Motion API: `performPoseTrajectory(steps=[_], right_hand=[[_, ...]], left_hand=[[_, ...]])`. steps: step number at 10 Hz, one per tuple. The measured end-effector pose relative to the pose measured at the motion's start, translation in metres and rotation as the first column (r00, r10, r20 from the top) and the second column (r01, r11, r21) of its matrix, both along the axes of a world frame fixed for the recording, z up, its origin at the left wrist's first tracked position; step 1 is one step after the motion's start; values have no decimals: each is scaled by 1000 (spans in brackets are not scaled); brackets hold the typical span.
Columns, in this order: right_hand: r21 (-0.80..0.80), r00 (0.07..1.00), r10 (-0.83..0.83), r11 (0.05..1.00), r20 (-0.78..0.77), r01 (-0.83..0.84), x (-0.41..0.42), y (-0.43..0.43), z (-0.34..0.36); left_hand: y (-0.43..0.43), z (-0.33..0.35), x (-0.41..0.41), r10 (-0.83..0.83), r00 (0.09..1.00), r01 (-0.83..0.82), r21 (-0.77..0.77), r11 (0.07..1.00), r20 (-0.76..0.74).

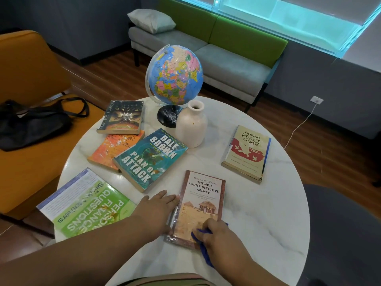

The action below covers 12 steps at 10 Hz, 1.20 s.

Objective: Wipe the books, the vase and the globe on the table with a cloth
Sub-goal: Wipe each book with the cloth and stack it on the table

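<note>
Round white marble worktop (pixel 257 213), carrying six books, a vase and a globe.

At the near edge, flat and cover up: brown book (pixel 203 201). On its near right corner, right hand (pixel 218 234), fingers curled around a blue cloth (pixel 198 234) and pressing it onto the cover, with a tail of cloth trailing toward the near edge under the wrist. Just beside the book's left edge, left hand (pixel 156 211), palm down on the worktop, fingers straight and together, touching that edge, grasping nothing.

At the near left edge: green book (pixel 88 207), flat, its left part jutting past the rim. Toward the middle left: teal book (pixel 150 159), lying slantwise, overlapping the right side of an orange book (pixel 109 149). Over the orange book's far end: dark book (pixel 123 117).

Near the middle, upright: cream vase (pixel 191 126), just beside the teal book's far right corner. Behind the vase, at the far edge: globe (pixel 174 74) on a black base, the base partly hidden by the vase. Toward the right edge, well apart from the rest: cream book (pixel 247 153), flat.

Beyond the worktop: grey and green sofa (pixel 226 58) with a pale pillow (pixel 151 20). To the left: orange chair (pixel 26 65) with a black bag (pixel 35 122) on its seat.
</note>
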State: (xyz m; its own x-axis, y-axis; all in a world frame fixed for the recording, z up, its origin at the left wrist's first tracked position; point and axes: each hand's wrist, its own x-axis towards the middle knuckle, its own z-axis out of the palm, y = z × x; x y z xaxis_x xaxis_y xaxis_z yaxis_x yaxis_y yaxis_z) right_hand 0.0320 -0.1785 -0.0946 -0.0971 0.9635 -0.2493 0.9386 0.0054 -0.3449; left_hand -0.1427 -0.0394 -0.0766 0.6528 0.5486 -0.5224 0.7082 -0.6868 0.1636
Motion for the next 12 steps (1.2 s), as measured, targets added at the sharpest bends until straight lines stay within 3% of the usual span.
performPoseTrajectory(steps=[1,3,5,6,7,8,10,12], right_hand=[[-40,994,100,994,47,-98,1,-2,-2],[75,999,-6,997,41,3,-2,8,-1],[-13,975,201,980,93,-201,0,8,-5],[136,990,121,982,75,-130,1,17,-2],[127,996,79,988,51,-85,0,18,-10],[81,967,218,970,130,-230,9,9,-27],[213,998,36,977,-49,-25,5,28,-16],[125,963,243,958,119,-257,15,12,-39]], left_hand=[[0,0,-1,5,1000,-5,1,1000,6],[1,0,0,-3,1000,3,5,1000,-2],[1,-1,0,1,1000,-1,2,1000,-4],[1,-3,0,3,1000,-3,9,1000,0],[1,-3,0,4,1000,-4,8,1000,2],[1,-3,0,0,1000,0,14,1000,0],[1,-2,0,4,1000,-4,9,1000,3],[0,-1,0,0,1000,0,11,1000,-4]])
